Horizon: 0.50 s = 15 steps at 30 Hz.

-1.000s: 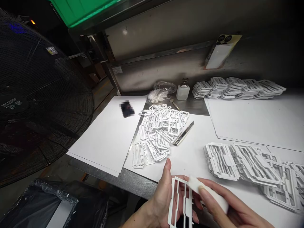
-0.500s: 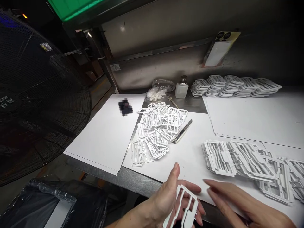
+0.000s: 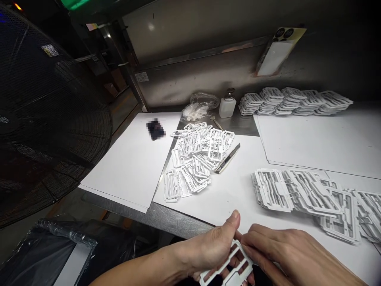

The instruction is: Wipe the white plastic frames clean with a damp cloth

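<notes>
My left hand (image 3: 212, 248) holds a white plastic frame (image 3: 238, 272) with long slots, just past the table's front edge. Its thumb points up and its fingers lie beneath the part. At the frame's upper right corner is my right hand (image 3: 276, 250), its thumb and fingertips drawn together there; whether they pinch the frame or a small bit at its edge is hidden. On the white sheet ahead lies a loose heap of similar white frames (image 3: 190, 147). To the right, more frames stand in leaning rows (image 3: 272, 190).
A cutter knife (image 3: 228, 159) lies beside the heap. Behind stand a pump bottle (image 3: 227, 105), a clear plastic bag (image 3: 198, 109) and stacked frames (image 3: 294, 101). A large fan (image 3: 53, 119) is at left, above a black plastic-lined bin (image 3: 44, 250).
My right hand has moved left and now meets the frame's corner. My left hand has turned the frame slightly and shifted a little right. The camera view has tilted down slightly.
</notes>
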Motion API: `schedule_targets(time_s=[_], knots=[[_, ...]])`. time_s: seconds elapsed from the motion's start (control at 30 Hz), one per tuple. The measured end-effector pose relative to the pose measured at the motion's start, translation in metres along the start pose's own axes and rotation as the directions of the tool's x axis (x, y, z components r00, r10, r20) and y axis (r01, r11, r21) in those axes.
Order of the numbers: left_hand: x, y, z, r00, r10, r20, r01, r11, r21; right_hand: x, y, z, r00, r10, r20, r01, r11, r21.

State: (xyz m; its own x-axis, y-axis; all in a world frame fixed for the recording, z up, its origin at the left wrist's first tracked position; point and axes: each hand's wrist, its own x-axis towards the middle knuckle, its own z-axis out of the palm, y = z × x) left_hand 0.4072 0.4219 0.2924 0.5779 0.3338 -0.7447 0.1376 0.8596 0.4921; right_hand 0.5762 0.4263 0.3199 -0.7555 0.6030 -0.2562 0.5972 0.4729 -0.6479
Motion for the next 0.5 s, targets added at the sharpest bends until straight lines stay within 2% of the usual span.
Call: schedule_targets(time_s=[0.2, 0.37, 0.5], knots=[[-0.0056, 0.0048, 0.0029, 0.999, -0.041, -0.035, 0.043, 0.996, 0.080, 0.0044, -0.0023, 0.0015, 0.994, -0.083, -0.073, 0.074, 0.989, -0.127], [-0.0106, 0.0059, 0.0067, 0.999, 0.043, -0.016, -0.040, 0.989, 0.142, 0.0051, -0.0039, 0.0058, 0.970, -0.186, -0.159, 0.150, 0.965, -0.215], [-0.0085, 0.0041, 0.0065, 0.997, 0.071, 0.003, -0.070, 0.985, 0.160, 0.0026, -0.0072, 0.0023, 0.959, -0.201, -0.200, 0.132, 0.941, -0.313]])
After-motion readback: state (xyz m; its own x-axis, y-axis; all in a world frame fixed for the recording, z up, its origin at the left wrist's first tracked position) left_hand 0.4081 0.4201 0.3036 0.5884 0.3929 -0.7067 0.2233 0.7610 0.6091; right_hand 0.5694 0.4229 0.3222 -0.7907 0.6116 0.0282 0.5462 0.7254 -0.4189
